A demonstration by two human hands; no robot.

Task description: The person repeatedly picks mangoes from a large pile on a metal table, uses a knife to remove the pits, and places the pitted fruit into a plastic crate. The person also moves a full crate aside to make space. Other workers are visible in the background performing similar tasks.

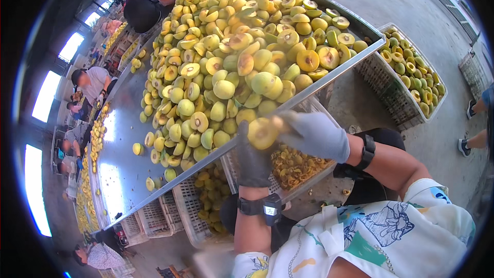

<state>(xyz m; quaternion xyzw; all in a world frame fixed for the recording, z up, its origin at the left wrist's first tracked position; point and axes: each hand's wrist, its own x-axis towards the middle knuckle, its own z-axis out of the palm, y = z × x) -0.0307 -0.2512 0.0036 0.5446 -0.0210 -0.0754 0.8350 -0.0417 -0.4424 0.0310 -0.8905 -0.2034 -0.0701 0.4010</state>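
My left hand (252, 164), in a dark glove, holds a halved yellow stone fruit (262, 133), cut face up, at the near edge of the metal table (127, 162). My right hand (318, 135), in a light grey glove, is against the right side of that fruit. Blur hides its fingertips, and a tan shape between them and the fruit cannot be made out. Past both hands rises a large heap of halved yellow-green stone fruit (216, 69). Below them stands a crate with pit pieces and trimmings (297, 166).
A crate of halved fruit (415, 69) stands on the floor at the right. Beneath the table edge is another crate (193, 200) with fruit, beside further plastic crates (154, 218). The table's raised metal rim (332, 71) runs before me. Other people (90, 85) work across the hall.
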